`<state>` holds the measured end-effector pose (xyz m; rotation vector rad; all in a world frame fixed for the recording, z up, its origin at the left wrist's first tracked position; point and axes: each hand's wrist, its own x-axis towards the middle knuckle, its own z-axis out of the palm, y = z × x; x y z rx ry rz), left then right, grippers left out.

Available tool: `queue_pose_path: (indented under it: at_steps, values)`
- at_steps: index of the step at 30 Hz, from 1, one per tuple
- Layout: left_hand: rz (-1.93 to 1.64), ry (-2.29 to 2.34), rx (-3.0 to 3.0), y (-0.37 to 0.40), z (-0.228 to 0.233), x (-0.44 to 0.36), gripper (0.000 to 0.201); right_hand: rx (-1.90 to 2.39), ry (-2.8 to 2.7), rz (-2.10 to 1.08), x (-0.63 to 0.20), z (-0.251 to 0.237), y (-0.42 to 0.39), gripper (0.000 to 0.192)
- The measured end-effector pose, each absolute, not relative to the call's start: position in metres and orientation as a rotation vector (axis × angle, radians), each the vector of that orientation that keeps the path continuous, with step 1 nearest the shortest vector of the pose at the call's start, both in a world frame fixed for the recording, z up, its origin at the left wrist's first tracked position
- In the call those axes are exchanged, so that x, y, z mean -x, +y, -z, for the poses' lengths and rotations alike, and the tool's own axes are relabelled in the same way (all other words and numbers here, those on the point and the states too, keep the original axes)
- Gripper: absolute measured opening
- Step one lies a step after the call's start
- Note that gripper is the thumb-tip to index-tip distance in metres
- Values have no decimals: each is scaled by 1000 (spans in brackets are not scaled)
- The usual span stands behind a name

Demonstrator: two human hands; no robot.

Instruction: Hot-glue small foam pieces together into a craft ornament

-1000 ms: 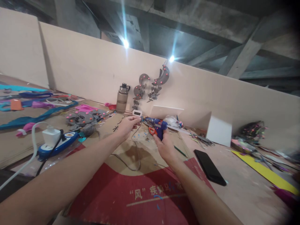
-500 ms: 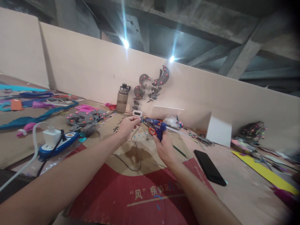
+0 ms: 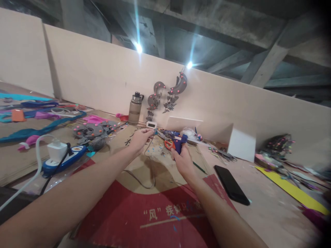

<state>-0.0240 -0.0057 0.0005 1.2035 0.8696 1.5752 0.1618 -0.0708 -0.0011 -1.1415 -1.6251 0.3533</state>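
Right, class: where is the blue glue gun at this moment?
In the head view, the blue glue gun is just right of centre, gripped in the right hand, farther off than the black phone and to its left.

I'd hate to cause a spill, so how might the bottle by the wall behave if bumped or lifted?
The bottle is tall and narrow, so a push near the top could tip it. The level showing through its side suggests liquid, which would probably add weight. Its cap looks on, so spilling seems unlikely.
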Motion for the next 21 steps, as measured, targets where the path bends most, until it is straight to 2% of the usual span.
queue_pose_path:
  at_steps: [4,7,10,13,15,16,18,21]
  values:
    - [-1615,872,-1188,-3,-1,26,22,1327,-1436,-823,-174,6,-57,14]
    - [-1633,894,-1283,-6,-1,25,22,1575,-1518,-920,-185,12,-48,11]
    - [-1681,946,-1420,-15,-5,21,19,1715,-1602,-840,-194,16,-46,16]
    - [-1713,1024,-1572,-28,-12,17,15,1683,-1699,-472,-197,14,-49,22]
    - [-1716,1075,-1686,-36,-16,14,13,1555,-1745,-218,-192,10,-53,19]
    - [-1725,1105,-1765,-40,-18,12,11,1461,-1736,-198,-187,7,-56,16]
    - [-1725,1135,-1983,-47,-20,9,7,1231,-1643,-431,-174,2,-61,16]
    - [-1700,1055,-2271,-55,-20,4,7,858,-1366,-1013,-152,-4,-73,30]
